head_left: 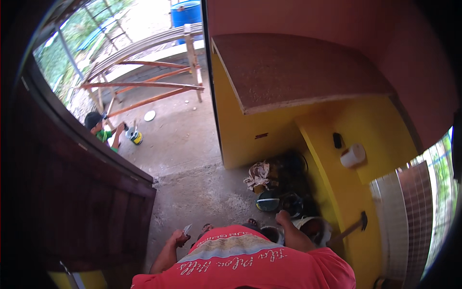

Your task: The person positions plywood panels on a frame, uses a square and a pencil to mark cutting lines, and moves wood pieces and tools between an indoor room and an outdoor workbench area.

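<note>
My left hand (180, 237) is low in the middle left, closed round a small flat-bladed tool (188, 228), pale and much like a putty knife. Its handle is hidden in my fingers. My right hand (283, 218) is a fist above a group of pails on the floor; what it grips, if anything, cannot be made out. Just beyond it stands a dark green pail (267, 200). Beside my right forearm is an open bucket (313, 228) with a pale rim and brownish inside.
A crumpled pale cloth (258, 175) lies behind the pails. To the right, a hammer (362, 222) and a white cylindrical container (353, 155) are by the yellow partition. A dark door (96, 192) flanks me. Outside, a person (98, 129) crouches by a paint can (135, 137).
</note>
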Tool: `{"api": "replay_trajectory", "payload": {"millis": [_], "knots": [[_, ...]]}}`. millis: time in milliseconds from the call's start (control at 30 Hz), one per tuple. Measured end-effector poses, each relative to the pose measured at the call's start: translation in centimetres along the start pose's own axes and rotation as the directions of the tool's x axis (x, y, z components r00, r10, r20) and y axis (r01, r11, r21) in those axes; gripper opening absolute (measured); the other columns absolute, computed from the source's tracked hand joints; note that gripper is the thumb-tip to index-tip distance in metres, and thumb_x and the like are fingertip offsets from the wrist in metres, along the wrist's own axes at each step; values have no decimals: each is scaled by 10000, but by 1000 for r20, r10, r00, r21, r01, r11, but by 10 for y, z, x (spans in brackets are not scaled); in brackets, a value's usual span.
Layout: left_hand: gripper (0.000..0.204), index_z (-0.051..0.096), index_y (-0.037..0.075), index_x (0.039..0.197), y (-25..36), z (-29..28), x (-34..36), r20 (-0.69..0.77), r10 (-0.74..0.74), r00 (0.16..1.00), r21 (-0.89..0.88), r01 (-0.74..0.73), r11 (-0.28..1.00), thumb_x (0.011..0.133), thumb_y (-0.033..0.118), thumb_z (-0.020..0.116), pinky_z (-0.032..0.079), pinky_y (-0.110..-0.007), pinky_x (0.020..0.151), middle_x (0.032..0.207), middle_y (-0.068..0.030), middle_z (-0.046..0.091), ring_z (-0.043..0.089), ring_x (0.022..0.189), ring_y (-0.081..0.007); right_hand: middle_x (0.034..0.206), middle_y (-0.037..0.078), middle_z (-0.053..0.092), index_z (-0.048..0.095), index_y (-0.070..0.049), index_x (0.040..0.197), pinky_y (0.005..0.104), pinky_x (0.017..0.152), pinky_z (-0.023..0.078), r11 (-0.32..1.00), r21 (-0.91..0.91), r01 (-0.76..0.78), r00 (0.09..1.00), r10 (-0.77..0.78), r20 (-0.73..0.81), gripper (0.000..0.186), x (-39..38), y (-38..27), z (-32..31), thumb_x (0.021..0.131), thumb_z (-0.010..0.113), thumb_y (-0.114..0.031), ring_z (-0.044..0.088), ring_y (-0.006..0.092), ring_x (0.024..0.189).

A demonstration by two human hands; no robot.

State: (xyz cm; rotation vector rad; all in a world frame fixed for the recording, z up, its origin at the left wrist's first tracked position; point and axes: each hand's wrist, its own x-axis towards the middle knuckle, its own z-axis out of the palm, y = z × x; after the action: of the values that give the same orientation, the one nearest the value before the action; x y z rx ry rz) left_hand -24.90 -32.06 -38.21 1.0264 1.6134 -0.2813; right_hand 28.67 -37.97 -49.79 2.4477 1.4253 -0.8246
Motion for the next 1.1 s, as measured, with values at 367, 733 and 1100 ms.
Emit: {"api": "replay_trajectory", "payload": {"millis": [367,733,1100], "knots": [[273,631,64,806,18,89,-82,-120,46,992,-28,-50,998,735,326,658,429,-319,433,579,-32,531,502,481,-147,998,177,645,692,-49,915,408,786,501,988,53,143,983,-148,109,282,82,26,-15,740,568,-232,639,304,901],[423,633,33,976,-76,77,-56,-122,36,992,40,-31,999,733,374,689,485,-351,619,735,-114,629,595,647,-203,687,199,616,654,-16,712,416,641,492,848,274,455,827,-287,-483,355,5,-129,-148,769,594,-362,632,347,708],[574,549,31,1120,-100,28,-72,-327,-100,940,-24,97,995,824,523,528,511,-397,634,978,-203,621,634,785,-309,929,146,594,586,-26,968,416,761,464,726,-71,684,118,-207,-971,319,-146,-183,-320,714,718,-168,568,317,861]]}}
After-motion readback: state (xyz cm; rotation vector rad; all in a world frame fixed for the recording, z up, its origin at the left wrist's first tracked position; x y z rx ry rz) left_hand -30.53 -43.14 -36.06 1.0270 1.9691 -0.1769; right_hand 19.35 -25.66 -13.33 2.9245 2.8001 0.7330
